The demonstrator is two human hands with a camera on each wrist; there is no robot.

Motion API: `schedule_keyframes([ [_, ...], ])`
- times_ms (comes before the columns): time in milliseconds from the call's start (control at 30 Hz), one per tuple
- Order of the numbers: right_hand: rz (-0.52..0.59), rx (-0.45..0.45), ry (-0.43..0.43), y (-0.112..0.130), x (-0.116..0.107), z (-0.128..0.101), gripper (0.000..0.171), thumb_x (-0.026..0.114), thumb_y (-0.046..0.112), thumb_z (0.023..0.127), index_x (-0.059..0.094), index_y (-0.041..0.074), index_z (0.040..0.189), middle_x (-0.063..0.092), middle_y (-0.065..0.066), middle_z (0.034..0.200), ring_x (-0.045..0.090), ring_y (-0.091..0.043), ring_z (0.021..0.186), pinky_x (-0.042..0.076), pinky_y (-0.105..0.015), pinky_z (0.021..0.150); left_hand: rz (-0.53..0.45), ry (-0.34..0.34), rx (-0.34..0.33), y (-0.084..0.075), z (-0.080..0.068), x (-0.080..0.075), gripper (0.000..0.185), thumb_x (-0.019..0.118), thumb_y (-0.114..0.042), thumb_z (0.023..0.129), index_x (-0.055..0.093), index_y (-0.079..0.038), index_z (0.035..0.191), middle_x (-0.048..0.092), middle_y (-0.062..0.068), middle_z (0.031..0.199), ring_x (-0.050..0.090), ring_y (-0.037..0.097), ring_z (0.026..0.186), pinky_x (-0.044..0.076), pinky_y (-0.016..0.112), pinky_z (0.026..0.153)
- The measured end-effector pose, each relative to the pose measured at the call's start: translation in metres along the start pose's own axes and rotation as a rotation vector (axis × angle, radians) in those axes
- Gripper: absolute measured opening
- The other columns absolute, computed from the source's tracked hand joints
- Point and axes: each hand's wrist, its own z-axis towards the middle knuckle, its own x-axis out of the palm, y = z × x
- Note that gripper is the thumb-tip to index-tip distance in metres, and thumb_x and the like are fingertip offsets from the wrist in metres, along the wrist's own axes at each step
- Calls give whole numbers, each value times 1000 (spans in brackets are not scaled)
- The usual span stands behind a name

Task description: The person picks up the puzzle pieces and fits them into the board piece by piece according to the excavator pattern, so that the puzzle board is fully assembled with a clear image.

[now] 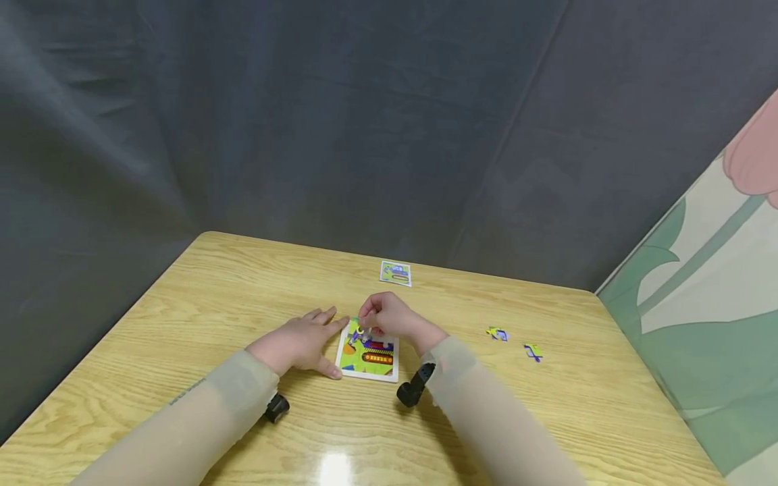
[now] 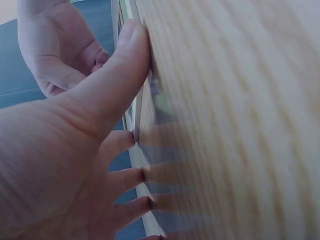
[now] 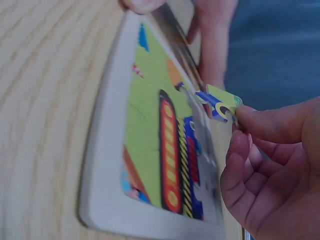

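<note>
A jigsaw puzzle board with a white frame lies on the wooden table, its lower part filled with a green picture of an orange-tracked digger. Between thumb and fingertips my right hand pinches a puzzle piece, green with blue and yellow, tilted over the board's far left part. Bare grey backing shows in the board near that hand. My left hand lies spread at the board's left side, thumb by the near left corner and a fingertip at the far left edge.
Two loose puzzle pieces, one piece and another piece, lie to the right on the table. A small picture card lies near the back edge. A dark curtain hangs behind.
</note>
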Motion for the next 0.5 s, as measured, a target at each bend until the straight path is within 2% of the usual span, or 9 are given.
schedule_keyframes([
  [333, -27, 14, 19, -4, 8, 5, 5, 63, 0, 94, 63, -4, 96, 55, -6, 78, 50, -15, 61, 41, -23, 51, 14, 0, 4, 1, 2, 1, 105, 75, -62, 74, 30, -16, 157, 18, 17, 161, 19, 41, 145, 24, 58, 112],
  [500, -77, -2, 3, -3, 11, 4, 4, 64, 2, 94, 63, -2, 94, 56, -5, 78, 51, -14, 61, 42, -23, 51, 0, -4, 2, 0, 1, 1, 105, 76, -61, 74, 31, -16, 157, 19, 17, 161, 19, 41, 145, 24, 59, 112],
])
